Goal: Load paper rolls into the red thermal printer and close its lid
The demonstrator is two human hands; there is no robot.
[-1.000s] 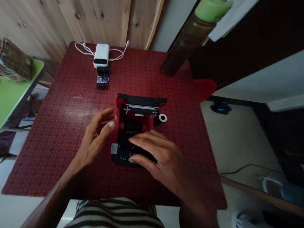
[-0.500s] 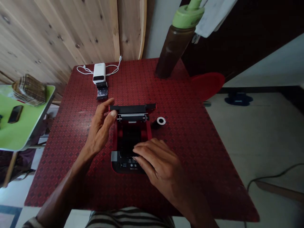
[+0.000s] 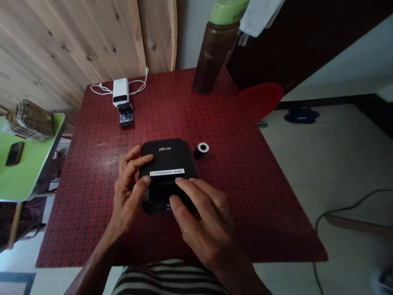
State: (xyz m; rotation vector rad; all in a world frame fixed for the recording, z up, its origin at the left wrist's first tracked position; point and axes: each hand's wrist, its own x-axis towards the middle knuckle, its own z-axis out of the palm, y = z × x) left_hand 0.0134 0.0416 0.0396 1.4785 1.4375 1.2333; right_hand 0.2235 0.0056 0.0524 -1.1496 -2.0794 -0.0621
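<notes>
A small black label printer (image 3: 166, 164) sits on the red patterned table (image 3: 260, 184), its lid down and covering the red interior. The lid carries a white warning label. My left hand (image 3: 129, 192) holds the printer's left edge, with fingers on the lid and the thumb near the front. My right hand (image 3: 199, 213) lies spread across the front of the lid, pressing on it. A black roll with a white core (image 3: 201, 150) lies just behind the printer's right corner, close to neither hand.
A white power bank (image 3: 120, 92) with a white cable and a small black object (image 3: 126, 115) lie at the table's far end. A brown bottle with a green lid (image 3: 213, 53) stands behind them. A green table (image 3: 30, 172) holds a phone (image 3: 14, 153) and a plaid bag (image 3: 29, 121).
The printer's lid has swung down and shut, hiding the red interior. My left hand has moved onto its left edge, and my right hand now rests on the lid.
</notes>
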